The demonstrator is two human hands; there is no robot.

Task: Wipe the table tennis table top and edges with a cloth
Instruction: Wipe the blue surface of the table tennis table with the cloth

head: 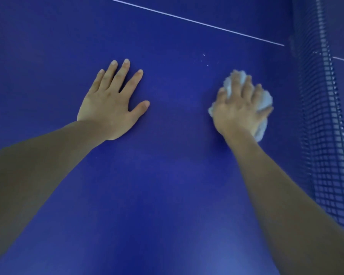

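The blue table tennis table top [167, 175] fills the view. My left hand [112, 102] lies flat on it, fingers straight and spread, holding nothing. My right hand [239, 108] presses down on a bunched white cloth [264, 100], fingers spread over it; the cloth shows around the fingertips and along the hand's right side. The right hand is blurred. A few white specks [204, 58] lie on the surface just beyond and left of the cloth.
The net [326, 135] stands along the right side, close to the cloth. A thin white centre line [187, 19] runs diagonally across the far part of the table to the net.
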